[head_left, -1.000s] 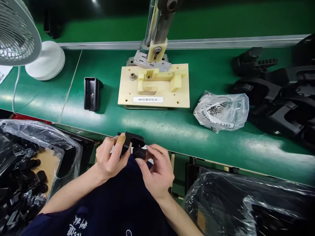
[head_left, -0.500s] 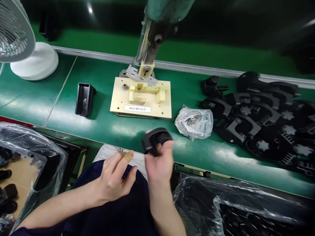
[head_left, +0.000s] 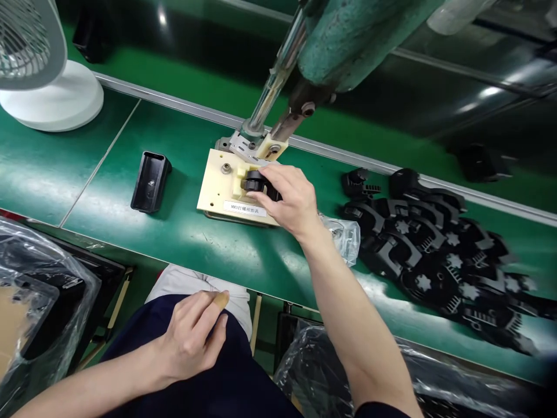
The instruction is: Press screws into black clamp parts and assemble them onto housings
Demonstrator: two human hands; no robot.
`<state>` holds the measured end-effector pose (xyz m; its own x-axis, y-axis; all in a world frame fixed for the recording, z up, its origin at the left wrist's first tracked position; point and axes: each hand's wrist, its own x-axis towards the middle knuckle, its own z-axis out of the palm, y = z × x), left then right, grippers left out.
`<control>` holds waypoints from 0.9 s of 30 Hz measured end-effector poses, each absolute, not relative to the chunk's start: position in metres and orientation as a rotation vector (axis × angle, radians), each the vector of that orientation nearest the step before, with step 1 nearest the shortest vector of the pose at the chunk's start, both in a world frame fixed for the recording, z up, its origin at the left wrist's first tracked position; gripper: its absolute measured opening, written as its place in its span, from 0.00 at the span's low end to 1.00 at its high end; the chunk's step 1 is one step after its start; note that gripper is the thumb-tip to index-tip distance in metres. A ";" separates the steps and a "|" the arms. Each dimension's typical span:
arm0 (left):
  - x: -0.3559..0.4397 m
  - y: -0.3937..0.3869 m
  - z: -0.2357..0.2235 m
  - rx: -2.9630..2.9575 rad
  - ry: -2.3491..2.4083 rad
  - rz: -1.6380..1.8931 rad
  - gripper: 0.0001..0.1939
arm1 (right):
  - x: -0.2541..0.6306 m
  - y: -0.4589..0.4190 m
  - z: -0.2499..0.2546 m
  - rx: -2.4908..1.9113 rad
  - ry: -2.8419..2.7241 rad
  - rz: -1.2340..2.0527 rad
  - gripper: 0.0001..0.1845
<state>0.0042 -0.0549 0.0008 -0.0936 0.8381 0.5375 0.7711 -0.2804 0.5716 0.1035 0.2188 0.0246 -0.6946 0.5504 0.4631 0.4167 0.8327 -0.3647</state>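
My right hand (head_left: 296,200) grips a black plastic part (head_left: 254,180) by its sides. That part sits in the recess of a cream-coloured fixture (head_left: 213,187), and my fingers cover much of it. Above the fixture leans a green powered screwdriver (head_left: 343,46) on a metal stand. My left hand (head_left: 195,334) hovers over my lap with fingers curled and a yellowish finger cot on one tip. Whatever those fingers may hold is hidden. A clear bag of small metal pieces (head_left: 347,239) lies behind my right wrist, partly covered.
An open black plastic box (head_left: 148,186) stands left of the fixture. At the back left is a white fan (head_left: 52,101). Several black parts (head_left: 418,244) are piled on the right of the green bench (head_left: 183,244). Plastic-lined bins (head_left: 82,307) flank my lap.
My right hand has carried the black plastic part from the bench's front edge forward into the fixture. My left hand stays curled over my lap. The view has shifted slightly.
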 end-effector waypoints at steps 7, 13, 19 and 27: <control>-0.005 -0.055 -0.004 2.031 1.808 1.360 0.21 | 0.105 0.215 0.009 -0.695 -2.552 0.216 0.19; -0.039 0.000 0.000 2.017 1.870 1.515 0.23 | 0.142 0.225 0.017 -1.032 -2.199 0.378 0.28; -0.055 0.081 -0.025 2.030 2.107 1.254 0.34 | 0.133 0.234 -0.004 -1.160 -1.999 0.835 0.38; -0.057 0.087 -0.041 2.162 2.189 1.137 0.38 | 0.126 0.222 -0.007 -1.170 -1.974 0.694 0.31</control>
<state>-0.0570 0.0874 -0.0409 -0.1259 0.8276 0.5470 0.9234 -0.1038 0.3695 0.1255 0.2217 -0.0070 -0.3219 0.8935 0.3132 0.5010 0.4415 -0.7444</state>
